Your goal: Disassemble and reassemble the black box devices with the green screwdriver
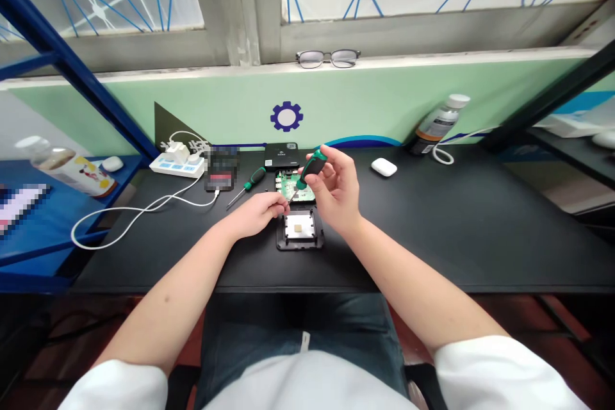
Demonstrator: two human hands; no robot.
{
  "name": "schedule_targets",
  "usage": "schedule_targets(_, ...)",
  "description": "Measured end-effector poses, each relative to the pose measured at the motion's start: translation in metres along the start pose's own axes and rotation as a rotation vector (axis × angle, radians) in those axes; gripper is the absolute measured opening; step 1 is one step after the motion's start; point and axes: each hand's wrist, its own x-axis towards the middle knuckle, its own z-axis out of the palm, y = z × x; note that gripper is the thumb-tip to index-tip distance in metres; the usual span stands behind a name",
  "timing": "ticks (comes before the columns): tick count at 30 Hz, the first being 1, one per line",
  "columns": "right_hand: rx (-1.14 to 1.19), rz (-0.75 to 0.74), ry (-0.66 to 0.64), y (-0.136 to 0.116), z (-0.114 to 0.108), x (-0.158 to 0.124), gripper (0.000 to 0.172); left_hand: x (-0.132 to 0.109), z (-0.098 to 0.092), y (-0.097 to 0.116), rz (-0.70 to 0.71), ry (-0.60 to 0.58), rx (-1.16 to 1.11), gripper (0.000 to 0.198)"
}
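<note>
My right hand (337, 187) grips a green and black screwdriver (313, 165), tilted so its shaft runs down and left. At the shaft's lower end, the fingers of my left hand (262, 213) are pinched together; whether they hold the tip or something small cannot be made out. Just behind my fingers lies a green circuit board (287, 183), partly covered by the screwdriver and my right hand. Nearer to me is a black plastic cover (300, 245) with a silver metal plate (291, 230) inside it.
A second screwdriver (247, 186) lies left of the board, and a black box (281, 155) behind it. Further left are a phone (220, 179) on a white cable (139, 210) and a power strip (177, 165). A white earbud case (384, 167) and a bottle (438, 123) stand right.
</note>
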Motion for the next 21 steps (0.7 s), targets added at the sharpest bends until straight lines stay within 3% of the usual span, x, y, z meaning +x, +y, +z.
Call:
schedule_targets(5, 0.046, 0.009, -0.11, -0.004, -0.003, 0.0, 0.05, -0.001, 0.002, 0.001, 0.04, -0.02, 0.033, 0.019)
schedule_targets(13, 0.047, -0.018, -0.289, -0.005, -0.005, -0.009, 0.051, -0.012, -0.002, 0.008, 0.081, -0.157, 0.02, 0.009)
schedule_targets(21, -0.134, -0.266, -0.388, -0.01, -0.004, -0.009, 0.049, -0.012, 0.002, 0.005, 0.195, -0.175, 0.179, 0.007)
